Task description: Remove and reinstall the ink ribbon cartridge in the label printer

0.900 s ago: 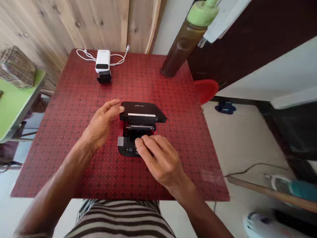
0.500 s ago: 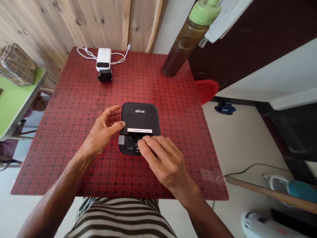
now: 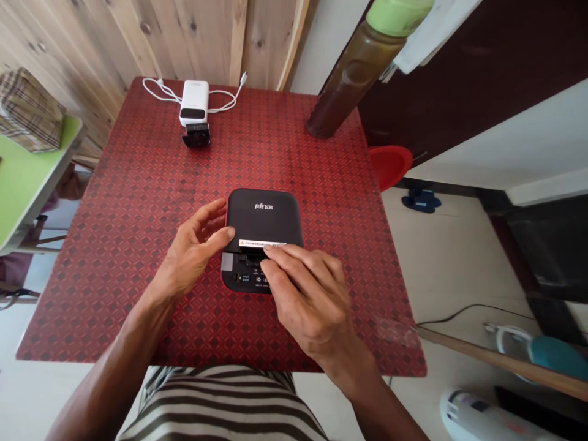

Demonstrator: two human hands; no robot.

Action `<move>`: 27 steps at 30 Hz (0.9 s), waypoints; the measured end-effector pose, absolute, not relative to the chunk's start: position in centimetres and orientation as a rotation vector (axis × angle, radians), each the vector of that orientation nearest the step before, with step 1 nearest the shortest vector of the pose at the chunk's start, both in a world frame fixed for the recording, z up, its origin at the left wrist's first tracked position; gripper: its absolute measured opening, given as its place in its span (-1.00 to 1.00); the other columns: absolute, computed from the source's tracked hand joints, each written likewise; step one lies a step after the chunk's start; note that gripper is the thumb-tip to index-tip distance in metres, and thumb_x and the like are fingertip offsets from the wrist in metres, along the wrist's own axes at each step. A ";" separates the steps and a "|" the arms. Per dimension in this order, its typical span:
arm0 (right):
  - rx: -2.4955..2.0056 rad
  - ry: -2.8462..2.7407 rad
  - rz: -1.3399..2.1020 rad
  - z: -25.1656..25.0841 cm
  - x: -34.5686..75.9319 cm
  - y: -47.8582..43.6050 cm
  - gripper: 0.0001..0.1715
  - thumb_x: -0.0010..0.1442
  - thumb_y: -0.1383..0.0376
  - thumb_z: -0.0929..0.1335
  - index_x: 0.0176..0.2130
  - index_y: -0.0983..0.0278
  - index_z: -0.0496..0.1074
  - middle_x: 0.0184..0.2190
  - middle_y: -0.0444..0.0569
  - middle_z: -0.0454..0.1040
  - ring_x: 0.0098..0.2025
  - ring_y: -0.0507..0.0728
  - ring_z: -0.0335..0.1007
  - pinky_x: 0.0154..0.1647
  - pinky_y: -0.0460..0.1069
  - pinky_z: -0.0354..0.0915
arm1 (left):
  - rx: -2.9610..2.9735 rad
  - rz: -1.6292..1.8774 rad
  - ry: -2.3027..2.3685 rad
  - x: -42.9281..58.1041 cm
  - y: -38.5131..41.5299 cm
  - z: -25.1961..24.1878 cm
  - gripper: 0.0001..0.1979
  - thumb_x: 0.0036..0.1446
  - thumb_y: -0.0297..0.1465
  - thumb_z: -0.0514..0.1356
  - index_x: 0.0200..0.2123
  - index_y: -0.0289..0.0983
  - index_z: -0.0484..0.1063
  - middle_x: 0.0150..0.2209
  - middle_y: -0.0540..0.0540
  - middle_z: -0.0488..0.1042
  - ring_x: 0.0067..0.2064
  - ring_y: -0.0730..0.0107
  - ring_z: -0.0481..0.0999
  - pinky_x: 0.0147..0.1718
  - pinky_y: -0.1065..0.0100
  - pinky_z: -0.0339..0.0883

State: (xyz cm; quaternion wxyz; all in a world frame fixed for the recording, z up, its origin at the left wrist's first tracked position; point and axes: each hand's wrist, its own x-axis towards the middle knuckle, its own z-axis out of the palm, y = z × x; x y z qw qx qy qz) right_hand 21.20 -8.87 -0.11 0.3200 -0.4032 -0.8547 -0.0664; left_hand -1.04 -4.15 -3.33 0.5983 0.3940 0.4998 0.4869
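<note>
One black device (image 3: 261,222) on the tabletop (image 3: 138,177) is touched at left by the loosely spread left hand (image 3: 195,252); its near-right corner is hidden by the right hand (image 3: 310,300), grip indeterminable. Beyond, a white box (image 3: 195,98) and bottle (image 3: 356,79) are seen.

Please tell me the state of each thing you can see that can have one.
Black device: flat on the red table, front panel partly exposed
Device lid: lowered
Left hand: thumb on the device's left edge, fingers spread
Right hand: fingers bent at the device's front; fingertips' grip unclear
White cable: loosely looped, right plug end free
Bottle: upright, green cap on
</note>
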 end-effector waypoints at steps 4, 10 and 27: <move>-1.092 -2.232 -0.083 0.1 21.0 -8.8 -0.77 0.54 0.54 0.41 0.11 0.34 0.53 -0.05 0.08 0.82 0.03 0.22 0.76 0.15 0.15 0.45 | 0.957 1.103 1.159 -1.0 -4.2 -3.1 -0.37 0.22 -0.21 0.59 0.31 -0.19 0.61 0.42 -0.25 0.61 0.42 -0.18 0.61 0.40 -0.12 0.52; -1.106 -2.217 -0.010 0.2 20.8 -8.5 -0.76 0.52 0.56 0.41 0.13 0.42 0.52 -0.12 0.11 0.80 -0.01 0.20 0.76 0.16 0.13 0.49 | 1.012 1.085 1.171 -1.2 -4.2 -2.9 -0.32 0.24 -0.19 0.59 0.36 -0.18 0.58 0.44 -0.26 0.58 0.45 -0.17 0.58 0.38 -0.09 0.53; -1.519 -1.777 0.249 -2.7 23.7 -12.3 -0.69 0.58 0.21 0.42 0.23 0.20 0.58 -0.04 0.08 0.78 -0.09 0.25 0.79 -0.04 0.12 0.69 | 0.940 1.139 1.150 -1.0 -9.3 -4.1 -0.42 0.39 -0.17 0.48 0.41 -0.01 0.55 0.49 -0.12 0.54 0.56 -0.12 0.45 0.56 -0.15 0.29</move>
